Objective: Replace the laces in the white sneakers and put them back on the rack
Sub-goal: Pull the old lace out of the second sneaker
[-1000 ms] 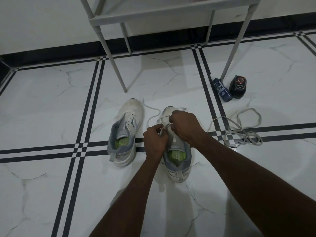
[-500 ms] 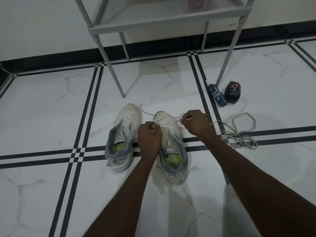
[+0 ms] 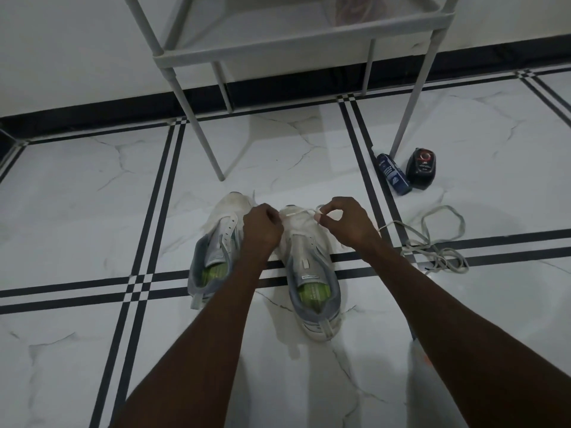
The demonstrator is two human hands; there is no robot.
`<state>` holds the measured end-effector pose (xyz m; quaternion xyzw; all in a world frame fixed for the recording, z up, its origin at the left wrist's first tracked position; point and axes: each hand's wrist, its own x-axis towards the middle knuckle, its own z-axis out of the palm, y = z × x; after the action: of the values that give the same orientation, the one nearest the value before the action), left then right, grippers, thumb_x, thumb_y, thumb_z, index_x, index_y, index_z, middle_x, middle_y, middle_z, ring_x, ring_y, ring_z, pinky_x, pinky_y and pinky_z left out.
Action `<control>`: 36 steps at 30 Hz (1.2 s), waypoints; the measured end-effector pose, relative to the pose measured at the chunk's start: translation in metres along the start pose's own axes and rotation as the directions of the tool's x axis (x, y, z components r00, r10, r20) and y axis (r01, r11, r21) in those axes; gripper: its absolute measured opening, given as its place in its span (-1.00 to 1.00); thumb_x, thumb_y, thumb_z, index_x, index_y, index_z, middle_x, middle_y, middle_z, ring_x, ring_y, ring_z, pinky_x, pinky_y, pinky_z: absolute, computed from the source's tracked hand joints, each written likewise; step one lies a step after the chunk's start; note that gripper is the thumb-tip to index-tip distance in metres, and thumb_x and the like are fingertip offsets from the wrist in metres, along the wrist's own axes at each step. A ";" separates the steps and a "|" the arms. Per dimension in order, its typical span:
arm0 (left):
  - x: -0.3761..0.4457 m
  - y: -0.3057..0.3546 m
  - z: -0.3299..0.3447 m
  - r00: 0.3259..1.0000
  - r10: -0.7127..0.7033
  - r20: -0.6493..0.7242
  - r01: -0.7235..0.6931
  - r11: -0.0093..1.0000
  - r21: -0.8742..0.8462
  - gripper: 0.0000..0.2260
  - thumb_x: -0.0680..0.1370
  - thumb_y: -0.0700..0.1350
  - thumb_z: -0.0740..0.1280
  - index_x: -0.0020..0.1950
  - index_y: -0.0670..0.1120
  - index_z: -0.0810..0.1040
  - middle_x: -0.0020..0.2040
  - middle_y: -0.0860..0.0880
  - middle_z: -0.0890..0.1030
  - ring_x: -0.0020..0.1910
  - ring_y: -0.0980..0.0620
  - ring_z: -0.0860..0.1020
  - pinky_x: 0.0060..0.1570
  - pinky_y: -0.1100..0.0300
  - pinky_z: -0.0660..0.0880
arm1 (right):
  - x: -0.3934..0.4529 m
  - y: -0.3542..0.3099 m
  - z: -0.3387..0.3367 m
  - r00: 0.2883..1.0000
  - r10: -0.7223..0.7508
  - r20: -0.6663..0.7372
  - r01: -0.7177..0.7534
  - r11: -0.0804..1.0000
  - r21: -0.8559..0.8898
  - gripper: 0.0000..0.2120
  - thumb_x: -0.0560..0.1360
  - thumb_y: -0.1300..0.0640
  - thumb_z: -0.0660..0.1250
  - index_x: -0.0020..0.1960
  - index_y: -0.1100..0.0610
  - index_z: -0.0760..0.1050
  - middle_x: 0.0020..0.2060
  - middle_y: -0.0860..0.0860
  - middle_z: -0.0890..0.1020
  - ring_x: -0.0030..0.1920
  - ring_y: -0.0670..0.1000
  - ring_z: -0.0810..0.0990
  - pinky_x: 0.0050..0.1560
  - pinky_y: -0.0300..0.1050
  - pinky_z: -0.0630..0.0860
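Two white sneakers with grey collars and green insoles stand side by side on the tiled floor, toes pointing away from me. The left sneaker (image 3: 216,242) has bare eyelets. Over the toe end of the right sneaker (image 3: 312,273), a white lace (image 3: 296,212) runs between my hands. My left hand (image 3: 262,230) grips one end of it with curled fingers. My right hand (image 3: 343,223) pinches the other end between thumb and fingertips. The grey rack (image 3: 278,44) stands just behind the shoes.
A loose grey lace (image 3: 438,242) lies in a tangle on the floor to the right. A blue bottle (image 3: 394,174) and a black container (image 3: 421,168) sit beside the rack's front right leg (image 3: 411,103). The rack's front left leg (image 3: 197,131) comes down just beyond the left sneaker.
My hands have drawn apart over the right sneaker, the right hand moving right and towards the toe, and the lace now runs between them. The view has tilted slightly down.
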<state>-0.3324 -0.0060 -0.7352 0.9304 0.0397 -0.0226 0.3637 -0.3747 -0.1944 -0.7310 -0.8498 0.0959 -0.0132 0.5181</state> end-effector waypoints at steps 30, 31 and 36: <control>0.000 0.109 -0.042 0.966 -0.209 0.150 0.241 0.531 -0.812 -0.75 0.55 -0.44 0.19 0.06 -0.21 0.59 -0.10 -0.23 0.65 -0.18 -0.10 0.62 -0.21 0.19 0.63 | -0.008 -0.065 -0.119 0.990 0.048 0.132 -0.093 0.927 0.362 -0.76 0.58 0.08 0.37 0.12 0.24 0.51 -0.32 -0.01 0.50 -0.36 -0.13 0.49 -0.36 -0.24 0.45; -0.007 0.111 -0.029 0.966 -0.174 0.192 0.257 0.569 -0.781 -0.74 0.55 -0.44 0.18 0.02 -0.21 0.62 -0.10 -0.23 0.64 -0.17 -0.10 0.61 -0.20 0.19 0.63 | -0.008 -0.058 -0.126 0.994 0.056 0.091 -0.083 0.938 0.338 -0.76 0.58 0.08 0.38 0.11 0.25 0.52 -0.30 0.00 0.52 -0.35 -0.11 0.50 -0.35 -0.22 0.45; -0.049 0.128 0.048 0.876 -0.070 0.476 0.397 0.664 -0.634 -0.77 0.59 -0.41 0.17 0.04 -0.22 0.60 -0.04 -0.23 0.60 -0.14 -0.05 0.59 -0.13 0.22 0.61 | -0.013 -0.015 -0.150 0.985 0.102 -0.136 -0.092 0.993 0.078 -0.85 0.58 0.11 0.36 0.00 0.21 0.55 -0.31 0.06 0.63 -0.40 -0.13 0.59 -0.40 -0.28 0.48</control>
<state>-0.3704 -0.1350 -0.6803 0.6743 0.0898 -0.2487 0.6895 -0.4037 -0.3173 -0.6471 -0.8221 0.1727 -0.0511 0.5402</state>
